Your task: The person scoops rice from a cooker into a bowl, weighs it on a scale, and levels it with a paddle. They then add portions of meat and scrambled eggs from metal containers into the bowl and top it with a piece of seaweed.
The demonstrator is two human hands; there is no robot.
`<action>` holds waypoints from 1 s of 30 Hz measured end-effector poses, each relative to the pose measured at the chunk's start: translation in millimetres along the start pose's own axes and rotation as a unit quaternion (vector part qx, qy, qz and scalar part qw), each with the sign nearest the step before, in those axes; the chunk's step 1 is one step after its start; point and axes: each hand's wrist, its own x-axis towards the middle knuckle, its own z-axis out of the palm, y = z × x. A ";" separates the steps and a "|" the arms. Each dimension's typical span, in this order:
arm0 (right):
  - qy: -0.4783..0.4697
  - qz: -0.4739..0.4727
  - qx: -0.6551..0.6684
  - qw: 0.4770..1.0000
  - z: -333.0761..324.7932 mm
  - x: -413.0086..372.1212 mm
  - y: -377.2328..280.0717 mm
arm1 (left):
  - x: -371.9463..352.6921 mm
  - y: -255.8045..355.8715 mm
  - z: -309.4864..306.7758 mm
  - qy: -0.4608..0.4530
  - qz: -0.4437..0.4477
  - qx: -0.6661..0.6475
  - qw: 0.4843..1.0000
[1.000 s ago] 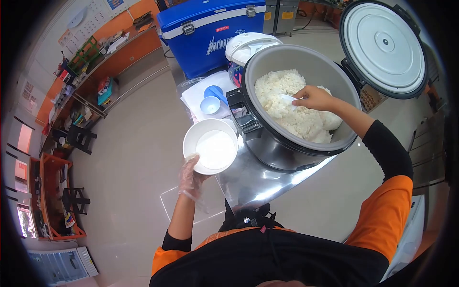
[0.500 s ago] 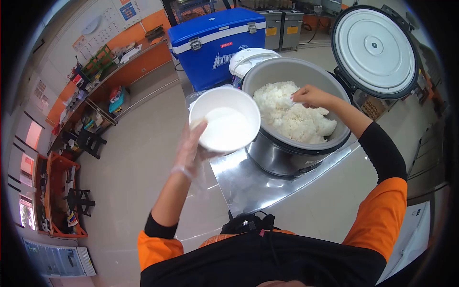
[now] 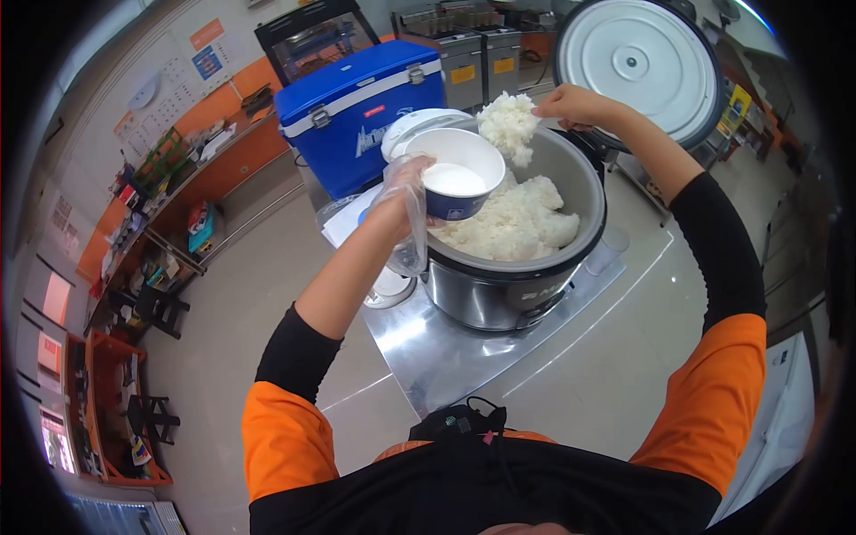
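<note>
My left hand, in a loose clear plastic glove, grips a paper bowl, white inside and dark blue outside. The bowl is tilted over the near left rim of a large rice cooker; no rice shows in it. My bare right hand is closed on the handle of a rice paddle, whose blade is hidden under a clump of cooked rice. That clump hangs above the cooker's far rim, right of the bowl. More rice is heaped inside the cooker.
The cooker's round lid stands open behind my right hand. A blue cooler box is at the back left, with a white lidded container before it. The cooker rests on a shiny metal table. Stools and shelves line the left.
My right hand has lifted the paddle with a rice clump out of the cooker. My left hand has brought the bowl closer to the rice and tilted it. The camera view has shifted.
</note>
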 end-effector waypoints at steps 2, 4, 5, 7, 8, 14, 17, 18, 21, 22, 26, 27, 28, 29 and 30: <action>-0.004 0.055 0.000 0.999 8.8 -1.4 12.7 | -0.1 2.7 0.7 -0.015 -0.007 0.030 0.999; 0.007 0.081 0.010 0.997 27.3 -4.1 25.7 | 18.5 -4.0 -5.4 -0.033 -0.011 0.036 0.999; 0.003 0.085 0.013 0.996 33.2 -1.2 34.6 | 23.2 -6.9 -7.6 -0.027 -0.004 0.052 0.998; -0.034 0.089 0.053 0.994 33.6 4.9 45.1 | 26.5 -9.6 -10.9 -0.012 0.008 0.087 0.996; -0.054 0.092 0.074 0.992 34.6 8.6 50.9 | 27.4 -9.5 -11.9 -0.015 0.003 0.081 0.997; 0.023 0.030 0.063 0.997 18.9 -0.5 16.4 | 18.3 -4.4 -8.1 -0.012 0.015 0.103 0.995; 0.069 -0.113 -0.113 0.985 27.2 1.2 -5.1 | 20.8 -10.2 -7.0 -0.006 0.037 0.063 0.997; 0.130 -0.186 -0.200 0.953 38.7 -5.1 -13.2 | 27.3 -10.5 -7.3 -0.013 0.037 0.032 0.999; 0.229 -0.323 -0.418 0.818 79.4 -39.3 -40.8 | 33.1 -7.3 -9.2 -0.029 0.062 0.017 0.997; 0.212 -0.326 -0.473 0.791 86.2 -48.8 -54.2 | 29.9 -4.7 -9.6 -0.032 0.075 0.024 0.996; 0.237 -0.308 -0.505 0.771 76.5 -61.0 -73.4 | 6.6 8.5 -10.6 0.043 0.033 -0.006 0.999; 0.266 -0.265 -0.457 0.807 69.0 -60.4 -73.6 | 9.1 7.6 -17.1 0.027 0.025 -0.019 0.999; 0.275 -0.252 -0.448 0.813 61.6 -54.5 -67.7 | 13.4 7.1 -28.3 0.010 0.017 -0.032 0.999; 0.284 -0.238 -0.438 0.819 52.2 -47.4 -60.2 | 16.4 6.9 -37.6 -0.006 0.009 -0.046 0.999; 0.294 -0.225 -0.429 0.824 44.0 -41.4 -53.3 | 14.7 7.0 -42.9 -0.002 0.006 -0.056 0.998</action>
